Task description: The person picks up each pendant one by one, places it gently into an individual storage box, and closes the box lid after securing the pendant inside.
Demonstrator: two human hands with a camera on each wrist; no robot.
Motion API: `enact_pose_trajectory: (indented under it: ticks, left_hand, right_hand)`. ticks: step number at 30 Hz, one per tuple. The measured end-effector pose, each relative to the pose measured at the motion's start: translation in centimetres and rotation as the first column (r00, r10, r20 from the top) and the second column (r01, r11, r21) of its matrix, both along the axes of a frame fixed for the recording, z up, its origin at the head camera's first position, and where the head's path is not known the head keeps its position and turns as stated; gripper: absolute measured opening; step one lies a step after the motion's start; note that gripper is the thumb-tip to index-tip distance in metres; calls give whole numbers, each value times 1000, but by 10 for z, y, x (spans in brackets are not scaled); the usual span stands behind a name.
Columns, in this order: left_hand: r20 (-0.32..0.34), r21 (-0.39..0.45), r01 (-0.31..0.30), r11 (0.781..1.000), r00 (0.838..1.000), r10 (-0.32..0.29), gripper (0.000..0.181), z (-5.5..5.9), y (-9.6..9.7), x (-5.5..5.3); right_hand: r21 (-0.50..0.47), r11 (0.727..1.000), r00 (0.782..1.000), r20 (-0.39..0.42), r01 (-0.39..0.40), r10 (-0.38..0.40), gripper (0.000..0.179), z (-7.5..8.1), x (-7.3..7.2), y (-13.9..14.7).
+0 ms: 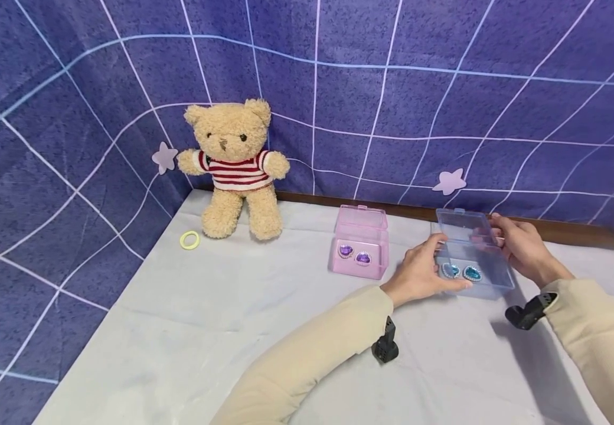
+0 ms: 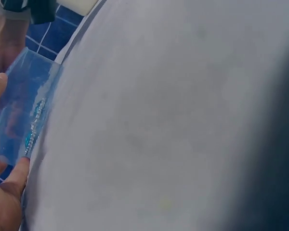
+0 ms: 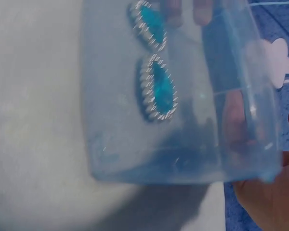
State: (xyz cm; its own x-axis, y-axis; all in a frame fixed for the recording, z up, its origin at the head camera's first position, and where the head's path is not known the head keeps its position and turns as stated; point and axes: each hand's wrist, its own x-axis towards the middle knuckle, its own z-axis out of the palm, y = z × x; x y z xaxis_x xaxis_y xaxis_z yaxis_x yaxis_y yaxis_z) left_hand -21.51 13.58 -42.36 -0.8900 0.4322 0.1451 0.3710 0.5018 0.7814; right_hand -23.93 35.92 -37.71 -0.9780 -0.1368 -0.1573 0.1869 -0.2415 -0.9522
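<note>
A clear blue plastic box [image 1: 487, 271] stands with its lid [image 1: 463, 224] raised at the back right. Inside it lie two teal gem pieces with pale beaded rims [image 1: 472, 273], large in the right wrist view. My left hand [image 1: 418, 271] grips the box's left side, thumb along the front and fingers at the back. At the right rear edge, near the lid's hinge, my right hand [image 1: 525, 245] holds the box, some fingers showing through the blue plastic. In the left wrist view, the left thumb [image 2: 19, 173] rests at the box's lower edge.
Left of the hands stands an open pink box [image 1: 360, 268] holding two purple gem pieces [image 1: 362, 258]. A teddy bear [image 1: 238, 171] in a striped shirt sits against the blue cloth backdrop [image 1: 339, 100]. A yellow ring [image 1: 189, 240] lies on the white tablecloth [image 1: 179, 330].
</note>
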Motion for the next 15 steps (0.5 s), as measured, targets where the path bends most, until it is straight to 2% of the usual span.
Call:
enact_pose_trajectory:
  ticks: [3,9,15]
  left_hand:
    - [0,-8,-6,1000,1000,6,89,0,0,1]
    - [-20,-27,-14,1000,1000,13,88,1,-1,1]
    - [-34,-44,-10,999,999,9,86,1,-3,0]
  right_hand:
    - [-60,997,999,0,-39,39,21,6,1,1]
    - [-60,991,993,-3,-118,118,35,17,6,3]
    - [-72,995,997,8,-73,73,43,26,11,-6]
